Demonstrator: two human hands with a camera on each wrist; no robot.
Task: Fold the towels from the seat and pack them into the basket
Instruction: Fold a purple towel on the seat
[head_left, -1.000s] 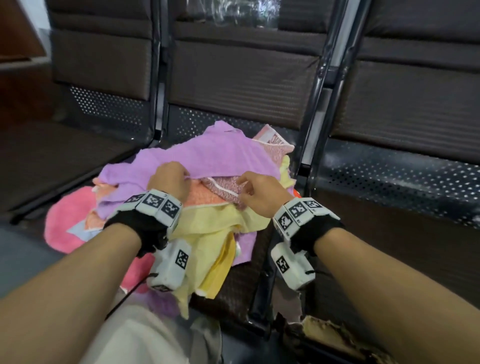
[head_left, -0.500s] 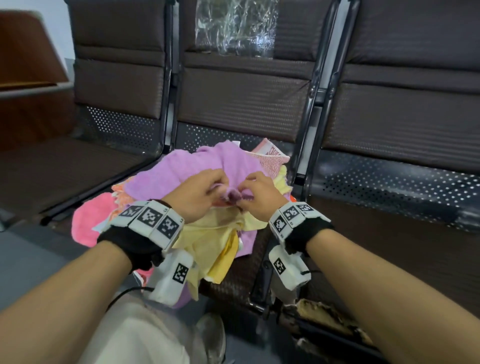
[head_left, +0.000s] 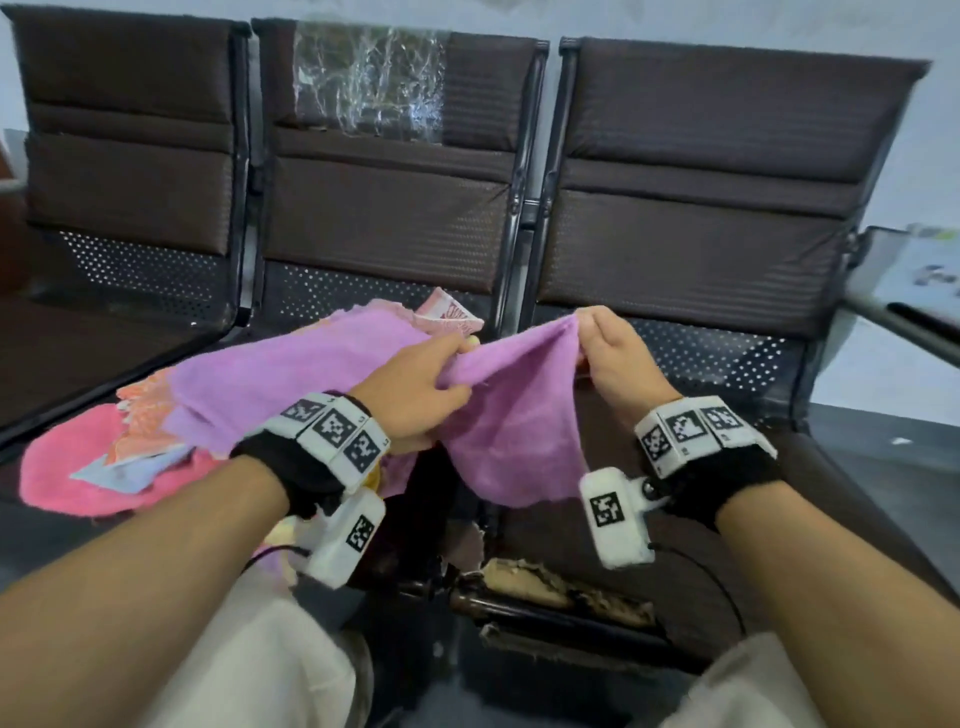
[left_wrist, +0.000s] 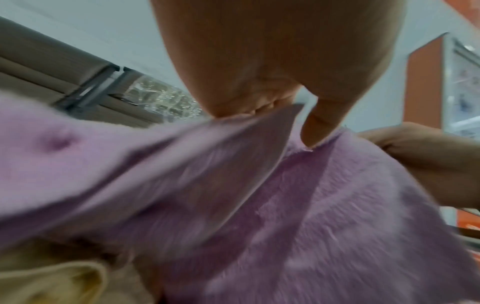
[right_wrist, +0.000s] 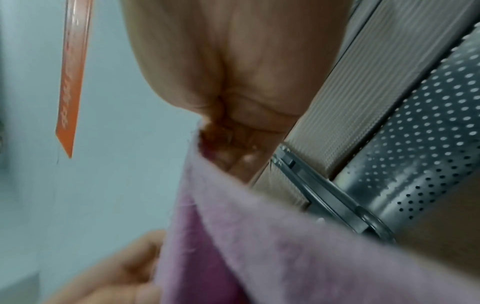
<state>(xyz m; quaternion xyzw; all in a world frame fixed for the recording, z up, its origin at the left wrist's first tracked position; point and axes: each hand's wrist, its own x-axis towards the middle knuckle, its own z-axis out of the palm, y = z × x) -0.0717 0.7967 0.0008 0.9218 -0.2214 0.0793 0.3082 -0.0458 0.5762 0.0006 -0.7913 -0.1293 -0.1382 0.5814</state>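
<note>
nearest the camera, the left hand (head_left: 410, 395) and the right hand (head_left: 615, 358) are both raised over the gap between two seats, each pinching the top edge of the purple towel (head_left: 511, 426) with curled fingers and thumb; the wrist views confirm the cloth nipped between fingertips on both sides. holding it by the edge with the hands apart lets the free part hang down and open out, which looks like the way to find the corners before a first fold. the towel is not clear yet: its far left part drapes back onto the pile of towels (head_left: 135, 447) on the middle seat (head_left: 332, 296), where pink, orange and pale blue cloths lie loosely heaped, probably so each can be drawn off the top in turn. the right seat (head_left: 727, 358) beyond the right hand is bare perforated metal and would serve as a folding surface. behind, a sheet of clear plastic (head_left: 369, 88) hangs over the middle backrest. no basket shows in any view, so packing appears some way off.
</note>
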